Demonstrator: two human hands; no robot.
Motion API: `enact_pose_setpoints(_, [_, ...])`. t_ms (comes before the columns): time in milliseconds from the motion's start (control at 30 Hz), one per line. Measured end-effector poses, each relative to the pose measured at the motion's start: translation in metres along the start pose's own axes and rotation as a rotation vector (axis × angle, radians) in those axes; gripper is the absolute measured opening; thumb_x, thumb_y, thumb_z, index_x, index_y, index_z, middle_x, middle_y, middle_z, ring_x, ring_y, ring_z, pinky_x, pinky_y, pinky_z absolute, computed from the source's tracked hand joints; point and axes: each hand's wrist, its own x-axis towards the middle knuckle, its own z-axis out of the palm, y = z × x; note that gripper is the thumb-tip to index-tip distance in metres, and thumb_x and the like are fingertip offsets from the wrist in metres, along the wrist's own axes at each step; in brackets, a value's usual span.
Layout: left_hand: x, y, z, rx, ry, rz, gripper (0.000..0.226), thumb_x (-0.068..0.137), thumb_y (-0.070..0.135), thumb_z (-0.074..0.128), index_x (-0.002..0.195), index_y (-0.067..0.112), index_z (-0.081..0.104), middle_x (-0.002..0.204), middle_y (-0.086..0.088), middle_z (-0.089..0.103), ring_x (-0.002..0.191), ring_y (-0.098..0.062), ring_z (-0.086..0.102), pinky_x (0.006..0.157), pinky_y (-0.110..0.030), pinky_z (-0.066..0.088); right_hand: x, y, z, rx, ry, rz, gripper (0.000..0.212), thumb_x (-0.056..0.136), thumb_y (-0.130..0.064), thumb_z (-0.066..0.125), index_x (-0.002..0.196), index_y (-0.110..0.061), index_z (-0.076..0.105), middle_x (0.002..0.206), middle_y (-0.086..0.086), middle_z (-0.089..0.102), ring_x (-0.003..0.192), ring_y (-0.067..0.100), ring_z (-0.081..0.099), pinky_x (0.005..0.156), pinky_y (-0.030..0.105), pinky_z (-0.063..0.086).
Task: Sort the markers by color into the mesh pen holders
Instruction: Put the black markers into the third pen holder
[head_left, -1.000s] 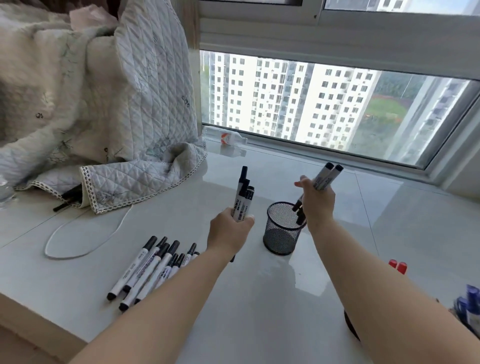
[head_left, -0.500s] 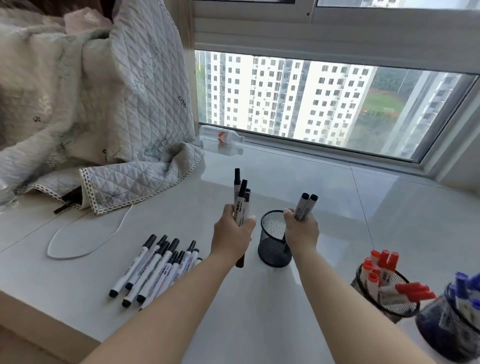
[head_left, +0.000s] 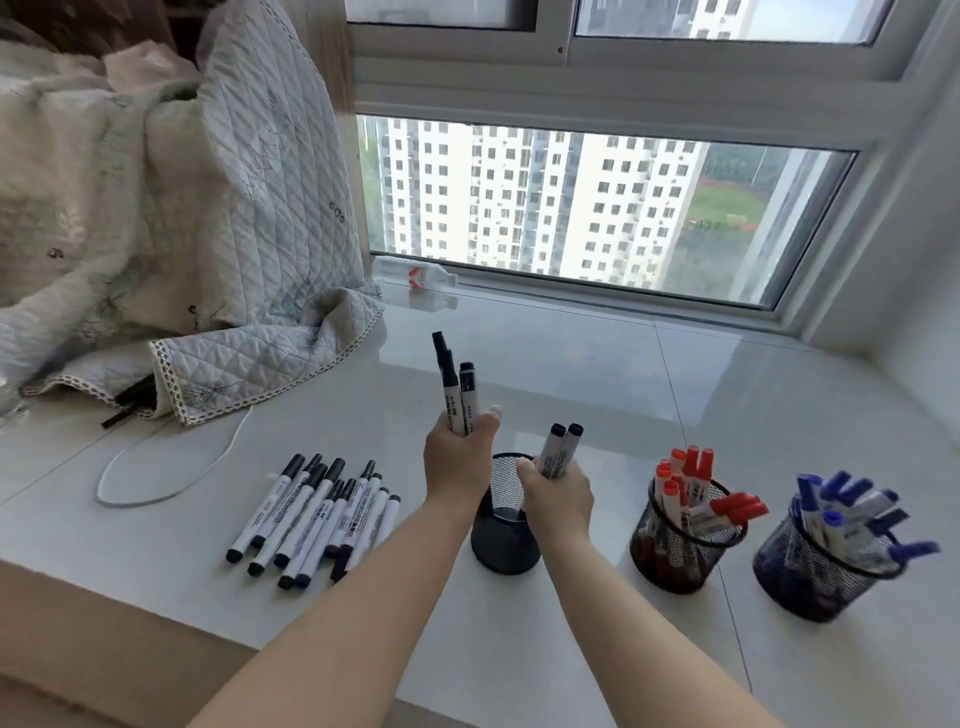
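My left hand (head_left: 457, 462) grips a bunch of three black markers (head_left: 453, 387) upright, just left of a black mesh pen holder (head_left: 501, 540). My right hand (head_left: 558, 496) holds two black markers (head_left: 558, 449) over the holder's rim, their lower ends hidden by my fingers. Several more black markers (head_left: 317, 514) lie in a loose pile on the white sill to the left. To the right stand a mesh holder with red markers (head_left: 685, 519) and, farther right, one with blue markers (head_left: 831, 545).
A quilted blanket (head_left: 171, 234) is heaped at the back left, with a white cable (head_left: 156, 486) looping out beneath it. A plastic bottle (head_left: 421, 275) lies by the window frame. The sill's front edge (head_left: 130, 603) runs along the lower left.
My right hand has come down with its two markers from above the black holder to its rim. The view has tilted, bringing the red and blue holders into sight.
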Motion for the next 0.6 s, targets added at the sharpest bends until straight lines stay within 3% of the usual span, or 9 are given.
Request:
enact_pose_setpoints(167, [-0.010, 0.002, 0.003, -0.151, 0.031, -0.035, 0.027, 0.083, 0.031, 0.064, 0.064, 0.016, 0.052, 0.051, 0.007, 0.053, 0.044, -0.001, 0.051, 0.043, -0.013, 0.040, -0.012, 0.003, -0.009, 0.089, -0.028, -0.017, 0.010, 0.081, -0.019, 0.061, 0.089, -0.013, 0.059, 0.071, -0.007, 0.062, 0.074, 0.014, 0.056, 0.060, 0.023, 0.037])
enact_pose_setpoints(267, [-0.017, -0.006, 0.006, -0.091, 0.005, -0.047, 0.025, 0.085, 0.035, 0.061, 0.069, 0.016, 0.056, 0.057, 0.007, 0.059, 0.058, -0.005, 0.061, 0.054, -0.021, 0.043, -0.016, 0.005, -0.012, 0.127, -0.020, -0.012, 0.011, 0.081, -0.021, 0.061, 0.090, -0.013, 0.059, 0.071, -0.004, 0.063, 0.076, 0.019, 0.060, 0.066, 0.028, 0.042])
enact_pose_setpoints(367, [-0.026, -0.021, 0.007, -0.012, -0.024, -0.031, 0.028, 0.085, 0.037, 0.061, 0.073, 0.011, 0.059, 0.060, 0.006, 0.059, 0.057, -0.009, 0.058, 0.054, -0.021, 0.044, -0.020, 0.007, -0.015, 0.170, -0.006, -0.015, 0.016, 0.083, -0.027, 0.062, 0.090, -0.013, 0.058, 0.068, 0.001, 0.063, 0.070, 0.021, 0.061, 0.062, 0.027, 0.044])
enact_pose_setpoints(500, [-0.038, -0.034, 0.010, -0.003, -0.140, -0.037, 0.027, 0.085, 0.035, 0.061, 0.069, 0.015, 0.052, 0.054, 0.007, 0.049, 0.040, 0.001, 0.046, 0.043, -0.013, 0.038, -0.020, 0.011, -0.025, 0.165, 0.029, -0.020, 0.024, 0.084, -0.036, 0.062, 0.092, -0.014, 0.057, 0.071, -0.001, 0.063, 0.068, 0.019, 0.061, 0.056, 0.021, 0.038])
enact_pose_setpoints(600, [-0.046, -0.038, 0.013, 0.024, -0.265, -0.056, 0.019, 0.087, 0.035, 0.059, 0.080, 0.016, 0.057, 0.066, 0.003, 0.056, 0.057, -0.006, 0.055, 0.055, -0.018, 0.044, -0.019, 0.013, -0.035, 0.170, 0.057, -0.022, 0.029, 0.084, -0.039, 0.061, 0.098, -0.014, 0.057, 0.074, -0.002, 0.063, 0.069, 0.013, 0.060, 0.055, 0.020, 0.037])
